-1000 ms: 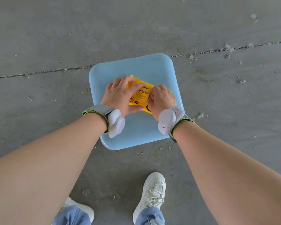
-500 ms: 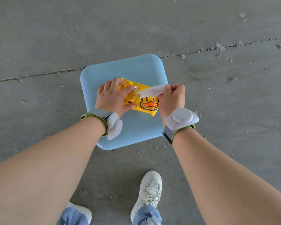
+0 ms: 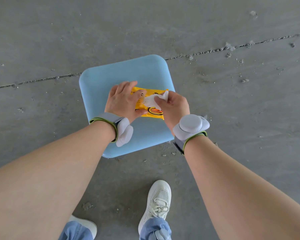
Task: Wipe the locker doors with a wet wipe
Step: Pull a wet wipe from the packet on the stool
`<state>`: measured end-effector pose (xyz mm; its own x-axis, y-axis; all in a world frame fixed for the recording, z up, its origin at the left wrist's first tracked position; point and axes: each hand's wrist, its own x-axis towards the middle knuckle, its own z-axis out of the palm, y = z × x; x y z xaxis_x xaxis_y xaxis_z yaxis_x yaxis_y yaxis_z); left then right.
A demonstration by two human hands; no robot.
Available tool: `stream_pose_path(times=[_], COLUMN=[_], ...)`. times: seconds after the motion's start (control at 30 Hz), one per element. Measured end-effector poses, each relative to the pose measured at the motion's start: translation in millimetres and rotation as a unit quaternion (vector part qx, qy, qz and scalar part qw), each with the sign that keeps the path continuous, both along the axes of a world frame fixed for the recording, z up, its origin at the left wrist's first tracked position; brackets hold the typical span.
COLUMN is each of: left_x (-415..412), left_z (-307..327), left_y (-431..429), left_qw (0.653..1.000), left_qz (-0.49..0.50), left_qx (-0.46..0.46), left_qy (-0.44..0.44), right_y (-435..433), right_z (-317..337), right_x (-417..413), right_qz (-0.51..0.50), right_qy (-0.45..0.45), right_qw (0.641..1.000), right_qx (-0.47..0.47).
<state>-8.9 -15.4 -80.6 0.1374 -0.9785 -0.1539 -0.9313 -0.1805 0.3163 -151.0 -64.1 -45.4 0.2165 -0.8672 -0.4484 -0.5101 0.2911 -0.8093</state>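
On the stool (image 3: 152,73) lies a yellow pack (image 3: 152,111); left hand (image 3: 123,101) grips it, fingers curled over, while right hand (image 3: 173,104) pinches a wipe (image 3: 154,100) emerging from it.

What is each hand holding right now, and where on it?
The right hand pinches the white wet wipe near its right end. The left hand grips the yellow wipe pack by its left end on the blue stool.
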Motion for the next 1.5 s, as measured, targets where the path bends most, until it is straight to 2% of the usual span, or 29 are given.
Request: stream_pose_path(times=[0.13, 0.27, 0.33, 0.4, 0.5, 0.57, 0.83, 0.93, 1.07, 1.23, 1.37, 1.5], left_x=[-1.0, -0.7, 1.9, 5.2, 6.8, 4.3, 4.4, 4.8, 14.8, 27.8, 39.0, 64.8], left_z=[-0.9, -1.8, 1.7, 9.0, 9.5, 9.8, -4.1, 1.4, 14.9, 11.0, 35.8, 86.3], left_y=[-3.2, -0.6, 3.3, 8.2, 16.1, 16.6, 16.4, 13.8, 22.0, 31.7, 22.7, 13.7], left_qw=[0.999, 0.999, 0.998, 0.999, 0.993, 0.985, 0.975, 0.982, 0.997, 0.996, 0.999, 0.989], left_qz=[0.010, -0.007, -0.005, -0.020, -0.101, -0.153, -0.206, -0.180, -0.064, -0.055, 0.043, 0.135], left_qx=[0.035, 0.048, 0.059, 0.032, -0.054, -0.078, -0.008, 0.006, -0.012, 0.052, 0.019, 0.035], left_qy=[-0.010, -0.005, -0.018, -0.020, -0.018, -0.019, -0.080, -0.053, -0.039, -0.052, -0.013, 0.052], right_y=[-9.2, -20.2, -19.1, -15.6, -12.8, -13.2, -11.3, -8.2, -1.9, 3.7, 2.5, -3.2], right_z=[7.8, 0.1, -3.9, -2.8, -1.9, -1.4, -3.7, -4.2, -3.4, -2.6, 16.1, 59.3], right_x=[1.7, -13.5, -24.4, -32.7, -39.3, -41.4, -47.7, -48.3, -45.7, -36.6, -22.7, -2.0], right_qz=[-0.127, -0.212, -0.220, -0.225, -0.217, -0.212, -0.217, -0.209, -0.178, -0.073, -0.118, -0.118], right_qy=[-0.112, -0.058, -0.028, -0.009, 0.030, 0.038, 0.026, 0.026, 0.029, 0.045, 0.010, -0.029], right_qw=[0.986, 0.974, 0.974, 0.972, 0.974, 0.976, 0.975, 0.977, 0.982, 0.996, 0.993, 0.993], right_qx=[-0.005, -0.044, -0.056, -0.069, -0.059, -0.043, -0.029, -0.041, -0.057, -0.012, -0.018, -0.006])
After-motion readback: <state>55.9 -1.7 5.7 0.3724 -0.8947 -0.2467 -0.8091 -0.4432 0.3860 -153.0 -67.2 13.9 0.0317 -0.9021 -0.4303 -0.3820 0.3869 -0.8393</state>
